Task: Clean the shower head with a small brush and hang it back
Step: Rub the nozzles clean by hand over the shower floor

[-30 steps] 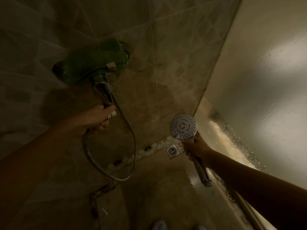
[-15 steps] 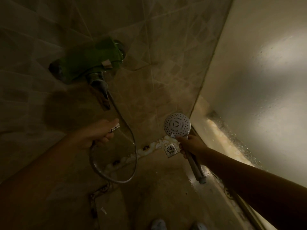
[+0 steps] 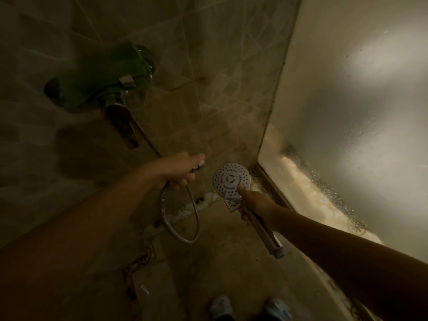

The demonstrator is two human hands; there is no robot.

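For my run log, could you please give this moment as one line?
right hand: grips shower head by handle, thumb on face | left hand: holds hose end, detached | brush: not visible

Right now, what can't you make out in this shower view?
- Small brush: none visible in the dim head view.
- Wall holder for hanging: beyond the top edge.
- Metal hose end fitting: mostly wrapped by the left hand; its thread is too small to read.
- Round chrome shower head: its nozzles are too dark to judge clean; the right hand covers part of its handle.
- Blue slippers: cut by the bottom edge.
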